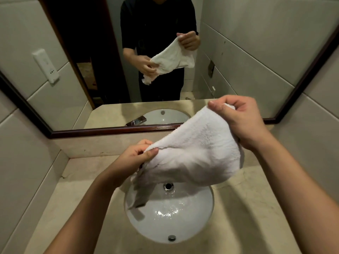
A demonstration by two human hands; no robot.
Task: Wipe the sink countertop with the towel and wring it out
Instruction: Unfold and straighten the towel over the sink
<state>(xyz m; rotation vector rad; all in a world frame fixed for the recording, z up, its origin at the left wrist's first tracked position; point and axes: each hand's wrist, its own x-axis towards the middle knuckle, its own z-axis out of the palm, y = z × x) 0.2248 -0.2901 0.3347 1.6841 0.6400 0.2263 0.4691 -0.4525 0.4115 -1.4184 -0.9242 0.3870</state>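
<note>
A white fluffy towel [194, 153] hangs stretched between both hands above the round white sink basin [183, 217]. My left hand [135, 158] pinches its lower left corner between thumb and fingers. My right hand [240, 120] grips the upper right corner, held higher and nearer the mirror. A loose end of the towel droops down into the left side of the basin. The beige stone countertop [247, 208] surrounds the basin; the tap is hidden behind the towel.
A dark-framed mirror [110, 131] stands at the back of the counter and reflects a person holding the towel. Tiled walls close in on the left [23, 162] and right [311, 143]. A white wall socket [45, 66] shows in the mirror.
</note>
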